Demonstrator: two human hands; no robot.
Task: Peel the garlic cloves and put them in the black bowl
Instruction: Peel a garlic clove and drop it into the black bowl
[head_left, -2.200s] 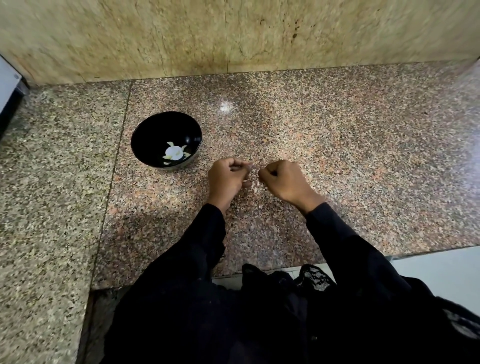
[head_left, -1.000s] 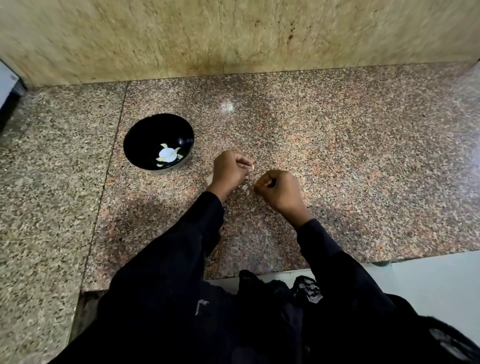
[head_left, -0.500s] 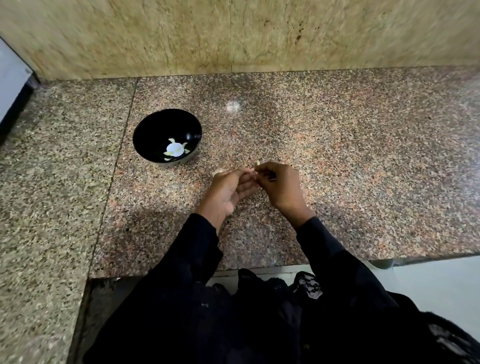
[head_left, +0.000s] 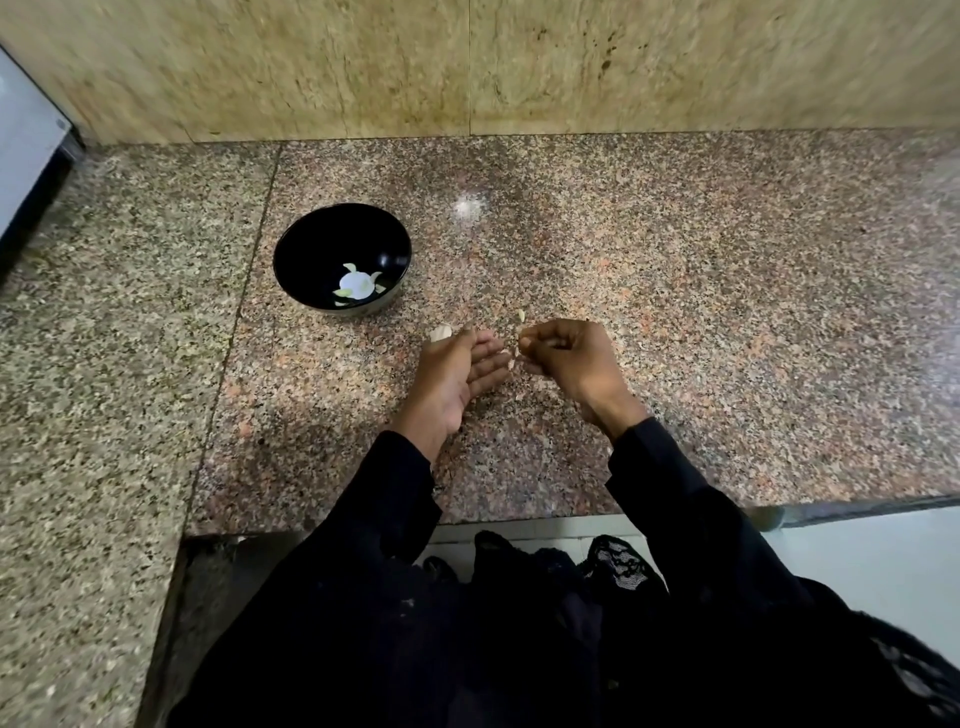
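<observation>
Sleeves: two black sleeves (head_left: 395, 499) come in from the bottom edge; dark clothing fills the lower frame and is cut off at six o'clock.
Left hand: the left hand (head_left: 452, 379) lies palm up and tilted low over the counter (head_left: 727, 338), its fingers (head_left: 491, 358) straight and relaxed, pointing to one o'clock; nothing lies in the palm.
Right hand: the right hand (head_left: 569, 358), at three o'clock of the left, is seen from the back with its fingers curled in, the fingertips pinching a small pale scrap (head_left: 516, 353); too small to tell whether it is skin or clove.
Garlic on counter: one pale garlic clove (head_left: 441, 332) lies at the left hand's fingertips, toward eleven o'clock; whether it touches them cannot be told. One smaller pale bit (head_left: 520, 315) lies just beyond the right hand's fingers at twelve o'clock.
Black bowl: one black bowl (head_left: 311, 249) stands on the counter at eleven o'clock of the hands, apart from them; inside lie pale peeled garlic pieces (head_left: 356, 284), clumped together so the count is unclear.
Wall: a yellowish stone wall (head_left: 467, 67) rises at the far edge.
Left edge: a white object (head_left: 26, 140) at ten o'clock is cut off.
</observation>
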